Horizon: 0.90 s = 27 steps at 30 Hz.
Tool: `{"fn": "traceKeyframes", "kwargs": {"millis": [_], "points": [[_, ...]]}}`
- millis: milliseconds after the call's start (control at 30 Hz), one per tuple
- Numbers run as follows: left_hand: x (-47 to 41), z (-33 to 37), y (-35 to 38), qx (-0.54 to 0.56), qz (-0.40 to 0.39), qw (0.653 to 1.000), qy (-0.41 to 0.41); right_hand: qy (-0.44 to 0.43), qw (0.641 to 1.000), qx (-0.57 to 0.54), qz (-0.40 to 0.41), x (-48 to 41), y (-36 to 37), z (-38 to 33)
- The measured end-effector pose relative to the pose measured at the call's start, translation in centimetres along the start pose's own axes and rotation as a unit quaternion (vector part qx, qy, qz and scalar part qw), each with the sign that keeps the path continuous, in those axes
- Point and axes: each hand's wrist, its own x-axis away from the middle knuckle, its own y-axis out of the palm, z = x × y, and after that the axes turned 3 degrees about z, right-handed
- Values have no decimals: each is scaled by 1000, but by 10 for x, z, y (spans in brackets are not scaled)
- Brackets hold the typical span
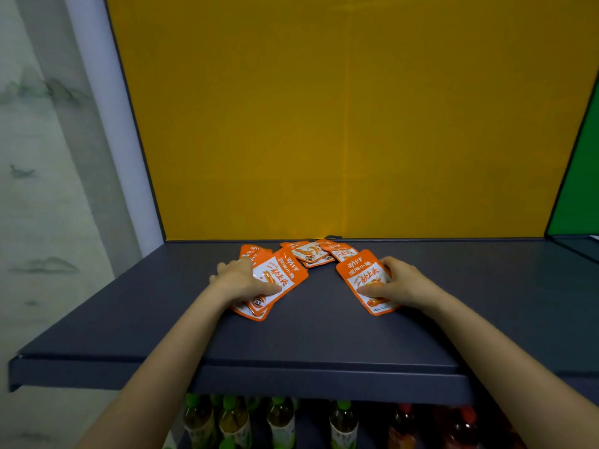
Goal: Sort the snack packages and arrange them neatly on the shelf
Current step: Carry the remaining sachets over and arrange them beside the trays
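Several orange-and-white snack packages lie on a dark grey shelf (311, 332) in front of a yellow back panel. My left hand (243, 281) grips a small stack of packages (275, 277) left of centre, thumb pressed on the top one. My right hand (400, 285) holds a single package (363, 273) right of centre, thumb on its face and fingers behind its right edge. Between and behind the hands, loose packages (312, 252) lie overlapping near the back panel. Another package (251, 251) peeks out behind the left stack.
The yellow back panel (350, 124) rises right behind the packages. A green panel (580, 189) starts at the right. A white-grey wall stands at the left. Below the shelf's front edge stand drink bottles (282, 422) with green and red caps.
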Motion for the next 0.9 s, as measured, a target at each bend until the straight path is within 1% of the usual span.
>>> {"fn": "traceKeyframes", "kwargs": {"millis": [67, 233, 367, 400, 500, 600, 667, 700, 800, 900], "points": [[0, 0, -2, 17, -7, 1000, 4, 0, 1000, -4, 4, 2, 1, 0], [4, 1, -7, 106, -11, 994, 8, 4, 1000, -14, 18, 8, 3, -2], [8, -5, -12, 188, -2, 982, 16, 4, 998, -17, 55, 16, 6, -1], [8, -8, -12, 231, 2, 973, 20, 4, 998, -30, 62, 18, 6, 0], [11, -13, -12, 376, -7, 926, 35, 3, 992, -111, 67, 28, 6, 1], [18, 0, -8, 451, -44, 890, 38, 2, 981, -179, 75, 45, 1, 6], [23, 19, -2, 514, -72, 854, 41, 4, 974, -208, 92, 57, -7, 15], [26, 31, 2, 535, -81, 840, 40, 7, 970, -219, 105, 63, -13, 21], [39, 72, 21, 565, -106, 817, 51, 22, 962, -234, 139, 81, -40, 44], [58, 119, 42, 588, -148, 793, 66, 38, 954, -249, 165, 100, -70, 76]]}}
